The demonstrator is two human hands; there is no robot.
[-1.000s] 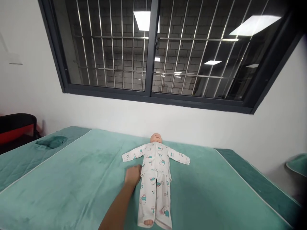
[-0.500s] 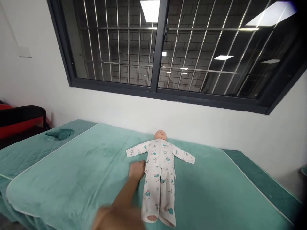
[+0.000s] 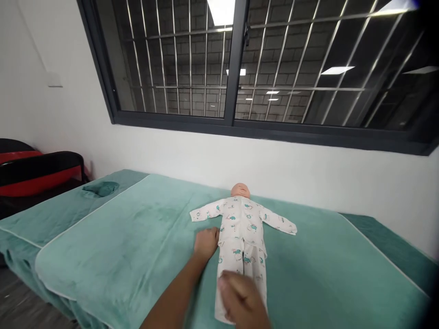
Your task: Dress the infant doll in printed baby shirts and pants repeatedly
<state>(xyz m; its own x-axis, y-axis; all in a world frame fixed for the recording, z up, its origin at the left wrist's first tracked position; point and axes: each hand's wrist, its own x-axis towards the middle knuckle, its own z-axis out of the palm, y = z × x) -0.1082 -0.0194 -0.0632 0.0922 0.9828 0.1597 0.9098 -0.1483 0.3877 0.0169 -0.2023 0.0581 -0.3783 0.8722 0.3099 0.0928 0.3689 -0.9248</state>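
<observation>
At your far left, a chair with red padding and black arms (image 3: 41,180) stands by the white wall (image 3: 192,153), near the corner of the bed dressed in a quilted green plush cover (image 3: 51,214). There the bed's edge drops toward the grey floor (image 3: 24,299), with a dark oval opening (image 3: 101,188) set in the cover. Next, a light green plush sheet with white piping (image 3: 113,256) spreads over the bed, giving you wide open room up to your forearm. Your left hand (image 3: 206,242) rests on that sheet, curled into a fist, its inner side against or just beside the shirt's edge; you cannot tell from here whether the fingers pinch any cloth. The baby doll in white printed pyjamas (image 3: 242,224) lies on its back on the sheet, sleeves spread, its head near the wall beneath the dark-framed window (image 3: 236,64). Your right hand (image 3: 244,299), blurred, is over the lower trouser legs and hides part of them; its fingers are loosely closed, and whether they touch the cloth cannot be told. Right of the doll, the sheet gives you another broad stretch of room, from the sleeve cuff to the slanting piping, where a darker green strip of the cover runs along the wall.
</observation>
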